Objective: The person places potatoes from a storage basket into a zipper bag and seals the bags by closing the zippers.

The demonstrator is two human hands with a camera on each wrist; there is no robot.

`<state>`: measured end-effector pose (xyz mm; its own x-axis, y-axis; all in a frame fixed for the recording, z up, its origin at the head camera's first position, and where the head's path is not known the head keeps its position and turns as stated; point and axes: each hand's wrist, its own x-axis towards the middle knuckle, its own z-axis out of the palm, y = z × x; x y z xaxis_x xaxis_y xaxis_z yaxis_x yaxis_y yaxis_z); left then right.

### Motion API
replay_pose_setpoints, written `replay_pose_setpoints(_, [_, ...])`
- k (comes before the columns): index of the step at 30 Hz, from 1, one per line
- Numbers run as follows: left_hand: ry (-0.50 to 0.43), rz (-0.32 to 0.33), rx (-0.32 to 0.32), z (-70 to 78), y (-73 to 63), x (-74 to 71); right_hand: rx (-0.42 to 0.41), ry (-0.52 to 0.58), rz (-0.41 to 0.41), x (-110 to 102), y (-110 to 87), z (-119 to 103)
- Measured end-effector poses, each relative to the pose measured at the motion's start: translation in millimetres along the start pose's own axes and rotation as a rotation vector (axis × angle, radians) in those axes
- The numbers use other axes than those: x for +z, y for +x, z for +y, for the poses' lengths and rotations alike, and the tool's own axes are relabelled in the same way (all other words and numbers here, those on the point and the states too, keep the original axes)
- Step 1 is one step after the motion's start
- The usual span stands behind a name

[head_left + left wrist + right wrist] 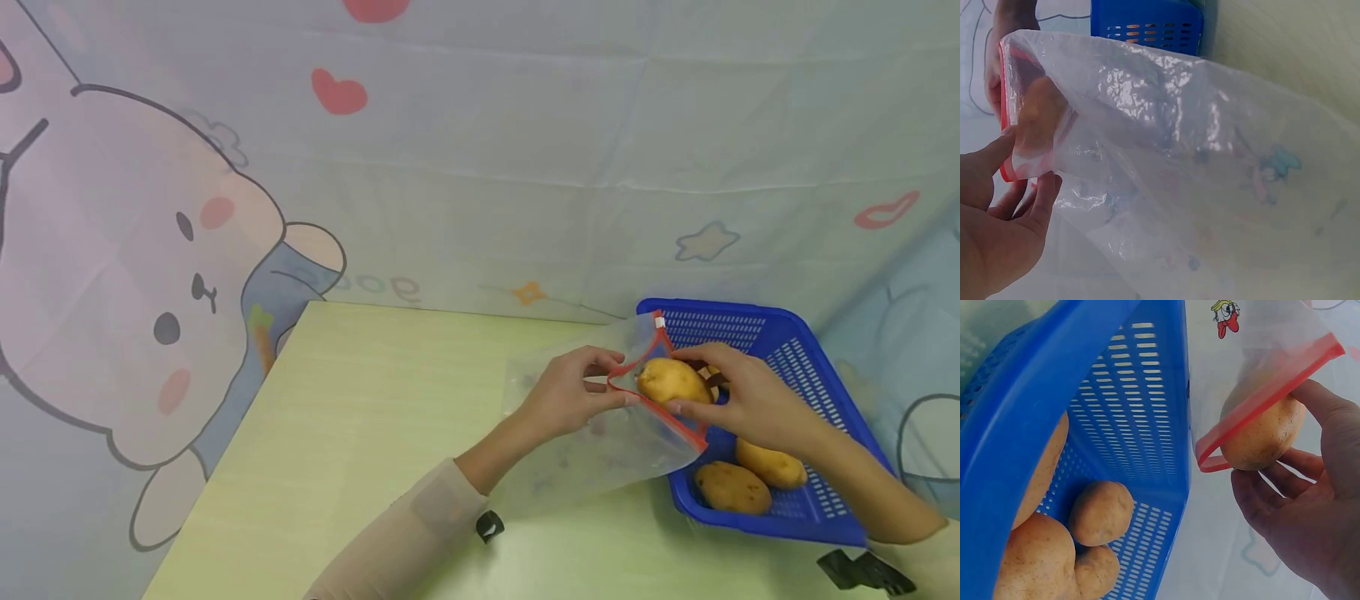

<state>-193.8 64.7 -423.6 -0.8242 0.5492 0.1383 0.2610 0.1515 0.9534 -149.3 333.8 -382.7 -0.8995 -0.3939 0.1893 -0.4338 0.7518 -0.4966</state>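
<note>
The potato (673,381) sits in the mouth of a red-edged zip-top bag (600,454), part inside the translucent plastic and part outside it. Layout, from left to right, as seen from where I stand:

Pale table (360,408): supports the closed end of the bag, which lies nearly flat.

Left hand (573,387): thumb and fingers pinch the bag at its red strip, and the mouth gapes toward the basket.

Bag: thin and limp, judging by its creases; the plastic is likely slick. Grip at the red strip — the stiffer part — rather than at the loose film.

Potato: expect a firm, fairly dense body, smooth enough to roll if held on one side only; sturdy, though the skin may scuff. Take hold across its rounded flanks, thumb opposite fingers.

Right hand (757,400): holds the potato in this way, at the end outside the bag.

Blue plastic basket (757,523): perforated, standing beneath the right hand, with more potatoes (732,487) inside.
</note>
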Motion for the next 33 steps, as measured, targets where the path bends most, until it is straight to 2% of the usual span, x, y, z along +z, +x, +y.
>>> replay_pose_setpoints(8, [0.043,-0.01,0.044,0.6,-0.9,-2.0,-0.038,-0.027,0.001,5,1.5,0])
replay_pose_setpoints(13, [0.045,-0.014,0.072,1.0,-0.8,-4.9,-0.039,0.02,0.007,4,5.1,-2])
replay_pose_setpoints(17, [0.05,-0.01,0.089,0.8,-0.6,-8.1,-0.001,0.072,0.086,-6,11.2,2])
replay_pose_setpoints(21, [0.052,-0.002,0.1,1.3,-1.4,-10.7,0.091,0.082,0.144,-16,19.6,29])
replay_pose_setpoints(23, [0.043,0.003,0.107,2.3,-2.2,-11.5,0.16,0.068,0.121,-18,23.7,46])
replay_pose_setpoints(28, [0.04,0.007,0.131,4.3,-3.5,-12.2,0.299,0.051,-0.032,-7,30.3,85])
replay_pose_setpoints(33, [0.063,0.005,0.122,5.7,-4.7,-12.8,0.26,-0.014,-0.135,10,35.6,107])
